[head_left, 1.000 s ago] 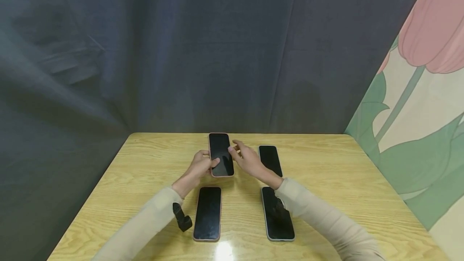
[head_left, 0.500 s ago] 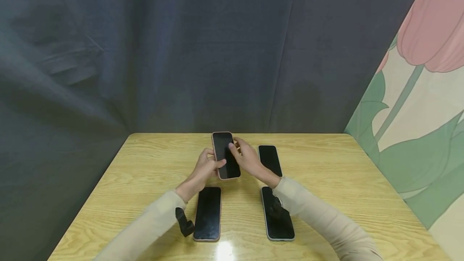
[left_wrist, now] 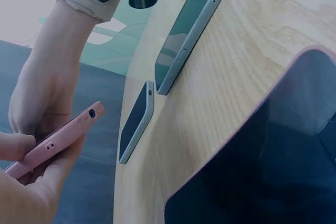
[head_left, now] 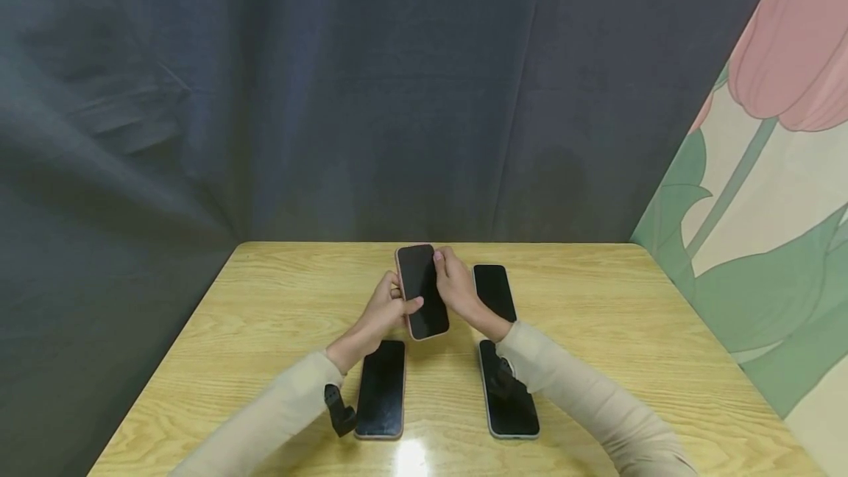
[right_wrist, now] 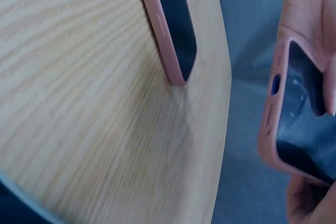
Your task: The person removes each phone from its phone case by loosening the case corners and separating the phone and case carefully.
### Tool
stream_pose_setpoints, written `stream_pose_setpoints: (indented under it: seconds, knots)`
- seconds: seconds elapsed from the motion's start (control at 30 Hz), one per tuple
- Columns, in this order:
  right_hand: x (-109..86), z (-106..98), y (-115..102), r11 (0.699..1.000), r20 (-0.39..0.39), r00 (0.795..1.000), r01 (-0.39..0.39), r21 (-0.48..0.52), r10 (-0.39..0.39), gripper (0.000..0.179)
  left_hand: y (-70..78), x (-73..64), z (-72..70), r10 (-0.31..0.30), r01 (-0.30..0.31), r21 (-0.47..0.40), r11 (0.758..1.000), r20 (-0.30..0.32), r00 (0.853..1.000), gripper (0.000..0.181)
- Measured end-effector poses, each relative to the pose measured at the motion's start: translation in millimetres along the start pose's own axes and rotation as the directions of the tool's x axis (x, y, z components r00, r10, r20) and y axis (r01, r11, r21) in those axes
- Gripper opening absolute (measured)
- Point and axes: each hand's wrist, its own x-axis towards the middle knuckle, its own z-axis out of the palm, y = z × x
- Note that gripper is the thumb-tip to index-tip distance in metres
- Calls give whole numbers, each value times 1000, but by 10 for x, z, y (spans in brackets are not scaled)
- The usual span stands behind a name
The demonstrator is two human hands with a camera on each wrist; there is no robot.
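Note:
A smartphone [head_left: 417, 278] in a pink case is held up over the far half of the table, its dark screen facing the head camera. My left hand [head_left: 386, 306] grips its left edge, thumb across the lower screen. At the upper right edge, my right hand [head_left: 456, 284] pinches it with the thumb at the front and the fingers behind. The right wrist view shows the pink bottom edge of this smartphone [right_wrist: 270, 124] with its charging port. Closer to me, a second pink-cased smartphone [head_left: 381, 392] lies flat, screen up.
Two smartphones with pale edges lie screen up on the right, one farther back [head_left: 493, 289] and one nearer [head_left: 509, 407], partly under the right wrist. The wooden table [head_left: 265, 315] ends at a dark curtain [head_left: 424, 94]. A tulip-patterned wall [head_left: 762, 241] stands right.
The held smartphone has moved right and slightly toward me, tilting a little. My right hand has come from beside it to grip its upper right edge. The phones on the table have not moved.

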Motion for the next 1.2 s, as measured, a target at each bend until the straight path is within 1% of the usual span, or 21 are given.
stream_pose_setpoints:
  seconds: [0.17,0.3,0.47,0.57,0.67,0.7,0.77,0.83,0.9,0.93,1.03,1.1,1.2]
  knots:
    - [-22,10,-26,998,-27,998,-56,-29,55,27,-51,-14,13,8,-8,31,999,19,1000,30]
    - [-30,27,-44,994,-61,993,-101,-32,99,26,-86,-13,24,12,-13,50,999,9,1000,41]
    - [-27,49,-65,989,-97,985,-146,-3,145,23,-129,-14,47,19,-16,102,995,-31,999,56]
    - [-21,54,-91,983,-99,978,-183,16,183,21,-147,-20,60,21,-13,132,991,-62,998,60]
    - [-9,48,-121,972,-87,968,-232,33,234,20,-126,-40,77,20,-10,133,991,-76,997,63]
    - [-5,41,-133,969,-82,965,-245,34,247,20,-80,-74,93,23,-13,134,991,-78,997,64]
    - [3,22,-153,957,-55,956,-284,67,287,21,-80,-77,97,55,-42,149,988,-79,995,65]
    - [0,-7,-173,943,-16,949,-313,110,316,23,-80,-78,94,72,-59,159,986,-77,994,66]
    - [-12,-49,-192,929,31,942,-334,161,333,25,-96,-67,76,83,-71,172,983,-68,994,65]
    - [-16,-70,-200,920,51,940,-341,193,337,26,-136,-33,56,86,-74,176,982,-64,994,63]
    - [-22,-120,-205,909,105,946,-323,265,306,26,-116,-19,27,62,-50,164,985,-66,996,53]
    - [-15,-133,-198,899,128,950,-310,309,284,26,-100,-7,11,58,-45,159,986,-84,995,43]
    - [-3,-135,-171,887,166,949,-309,344,266,27,-83,9,0,54,-40,137,990,-102,993,31]
